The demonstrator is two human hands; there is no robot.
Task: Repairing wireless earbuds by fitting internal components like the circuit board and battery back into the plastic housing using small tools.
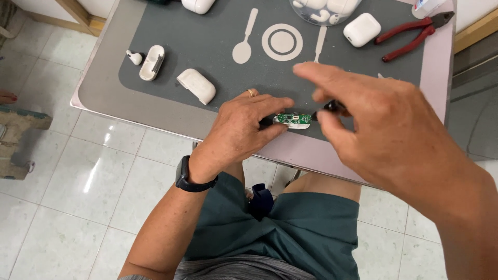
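My left hand (pixel 244 127) pinches a small white part carrying a green circuit board (pixel 291 119) against the grey mat (pixel 207 46) near the table's front edge. A ring shows on one finger and a dark watch on that wrist. My right hand (pixel 363 111) hovers just right of the board and grips a slim black tool (pixel 332 107) whose tip points toward the board. The forefinger sticks out over it.
A white earbud (pixel 135 57), an opened white case half (pixel 152 63) and another white shell (pixel 196 85) lie at the mat's left. A closed white case (pixel 362 29), red-handled pliers (pixel 412 35) and a clear bowl of earbuds (pixel 324 10) sit at the back right.
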